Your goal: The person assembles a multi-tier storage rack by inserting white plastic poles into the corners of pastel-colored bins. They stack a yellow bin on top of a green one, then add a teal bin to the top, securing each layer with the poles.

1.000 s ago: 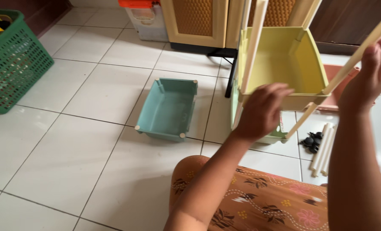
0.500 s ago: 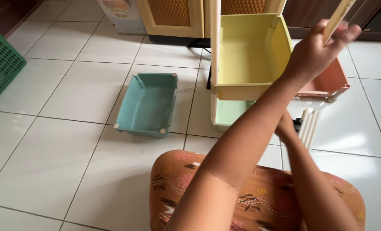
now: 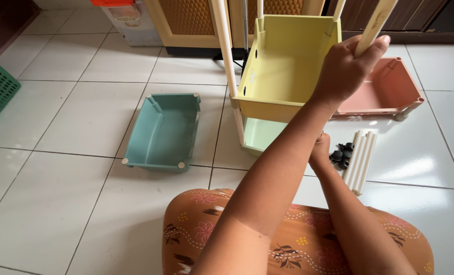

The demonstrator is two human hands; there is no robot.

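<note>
Left hand [image 3: 345,69] around cream pole [image 3: 376,23], teal tray [image 3: 162,133] aside

Left hand [image 3: 345,69] grips cream pole [image 3: 376,23] beside yellow tray [image 3: 280,104]

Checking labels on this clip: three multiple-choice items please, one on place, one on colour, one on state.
1. The teal bin lies: A) on the floor left of the yellow bin; B) on the lap; C) on a chair.
2. The bin raised on the poles is: A) red; B) yellow; C) black.
3. The left hand is: A) flat on the floor; B) gripping a cream pole; C) holding a cup.
Key: A, it sits alone on tiles; B, its walls are yellow; B, fingers wrap the pole.
</note>
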